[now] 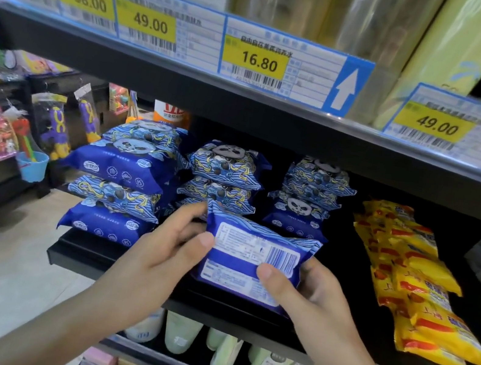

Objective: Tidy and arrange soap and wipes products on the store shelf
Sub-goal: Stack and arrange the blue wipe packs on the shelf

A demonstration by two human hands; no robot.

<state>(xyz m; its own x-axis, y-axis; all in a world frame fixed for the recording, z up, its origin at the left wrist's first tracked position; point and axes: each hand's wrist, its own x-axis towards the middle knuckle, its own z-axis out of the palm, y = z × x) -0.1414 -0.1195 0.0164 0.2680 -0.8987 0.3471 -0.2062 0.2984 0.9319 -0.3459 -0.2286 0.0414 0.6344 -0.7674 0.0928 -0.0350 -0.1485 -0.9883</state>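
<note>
Left hand (pixel 171 246) and right hand (pixel 307 286) both grip blue wipes pack (pixel 251 258), back label up, thumbs on top, other fingers hidden beneath. Pack held above black shelf (pixel 122 261) front; label print blurred. Yellow packs (pixel 420 288) right.

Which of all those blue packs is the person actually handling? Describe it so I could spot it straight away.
Find the black middle shelf under the yellow price tags. In front of its middle stack of blue panda wipes, the left hand and right hand grip one wipes pack. Unlike its neighbours, it shows its back: white print and a barcode, no panda.
</note>
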